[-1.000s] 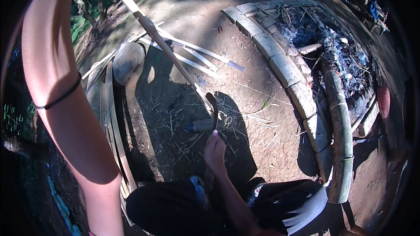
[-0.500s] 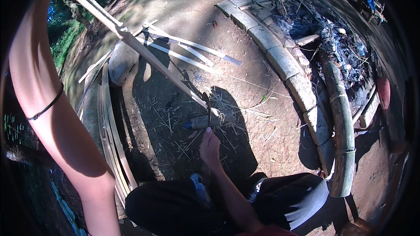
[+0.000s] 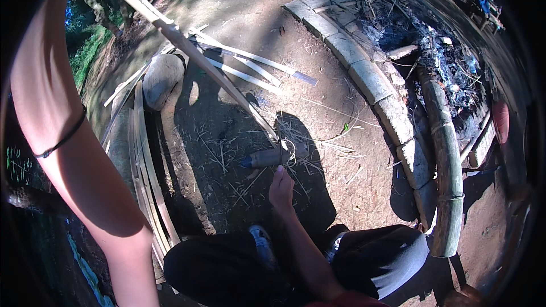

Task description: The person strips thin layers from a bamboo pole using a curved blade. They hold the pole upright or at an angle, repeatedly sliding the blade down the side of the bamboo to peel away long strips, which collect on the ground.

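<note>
My right hand [image 3: 281, 189] is closed around the handle of a knife [image 3: 281, 153], its dark blade pointing away from me. The blade meets the lower end of a long split bamboo strip [image 3: 219, 78], which slants down from the upper left. My left forearm [image 3: 85, 185], with a thin black band, rises along the left side; the hand itself is beyond the picture's edge. Beneath the strip's lower end lies a short round log [image 3: 263, 158] with a dark bluish end. Thin shavings [image 3: 298, 136] are scattered around it.
Several pale strips [image 3: 244, 65] lie on the dirt beyond, near a grey stone [image 3: 162, 82]. Long strips [image 3: 149, 176] lean at my left. To the right, a block-edged fire pit [image 3: 364, 77] holds ash and a thick bamboo pole [image 3: 446, 165].
My right hand and the knife have shifted slightly right and nearer me. The strip's lower end has also moved a little to the right.
</note>
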Motion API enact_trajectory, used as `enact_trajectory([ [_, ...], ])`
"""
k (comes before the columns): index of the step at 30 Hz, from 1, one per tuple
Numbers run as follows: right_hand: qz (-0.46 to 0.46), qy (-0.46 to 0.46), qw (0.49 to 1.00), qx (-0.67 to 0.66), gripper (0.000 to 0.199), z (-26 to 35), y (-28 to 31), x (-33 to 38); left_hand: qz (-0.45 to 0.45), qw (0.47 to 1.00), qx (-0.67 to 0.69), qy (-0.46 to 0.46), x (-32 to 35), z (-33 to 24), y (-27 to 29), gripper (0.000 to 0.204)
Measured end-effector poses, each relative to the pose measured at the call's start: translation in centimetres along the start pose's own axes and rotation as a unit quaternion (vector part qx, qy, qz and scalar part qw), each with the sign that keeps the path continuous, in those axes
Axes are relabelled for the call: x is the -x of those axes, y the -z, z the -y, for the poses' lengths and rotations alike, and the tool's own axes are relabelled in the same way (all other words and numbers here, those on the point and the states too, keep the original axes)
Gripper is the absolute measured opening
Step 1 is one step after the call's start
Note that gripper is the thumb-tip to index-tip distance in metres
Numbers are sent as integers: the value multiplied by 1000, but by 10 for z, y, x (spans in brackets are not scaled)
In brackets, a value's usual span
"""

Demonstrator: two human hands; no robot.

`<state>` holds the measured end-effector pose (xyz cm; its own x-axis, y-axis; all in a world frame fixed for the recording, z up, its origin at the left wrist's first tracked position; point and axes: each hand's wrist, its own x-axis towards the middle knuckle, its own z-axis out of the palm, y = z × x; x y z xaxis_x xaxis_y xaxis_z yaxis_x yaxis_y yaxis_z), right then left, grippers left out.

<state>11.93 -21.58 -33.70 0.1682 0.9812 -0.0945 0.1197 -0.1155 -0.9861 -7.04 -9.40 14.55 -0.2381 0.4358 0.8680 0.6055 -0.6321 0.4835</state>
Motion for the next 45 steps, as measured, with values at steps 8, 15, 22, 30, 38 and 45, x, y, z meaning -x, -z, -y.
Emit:
enact_trajectory([
  [8,-32,-22,999,35,40,13,17,-8,-2,999,44,12,-2,-6,-25,75],
  [15,-27,-36,999,7,40,8,19,-7,-2,996,83,-11,26,-44,-59,76],
  [22,-1,-17,999,-42,41,27,16,-10,60,988,98,103,125,-1,-108,48],
  [30,20,-28,995,-91,41,78,22,-1,-75,965,216,126,131,-4,-150,39],
  [38,2,-27,1000,-13,36,12,6,13,-124,971,178,105,125,1,-159,48],
  [45,-20,5,1000,-6,36,18,-3,6,-141,972,157,104,123,11,-143,49],
])
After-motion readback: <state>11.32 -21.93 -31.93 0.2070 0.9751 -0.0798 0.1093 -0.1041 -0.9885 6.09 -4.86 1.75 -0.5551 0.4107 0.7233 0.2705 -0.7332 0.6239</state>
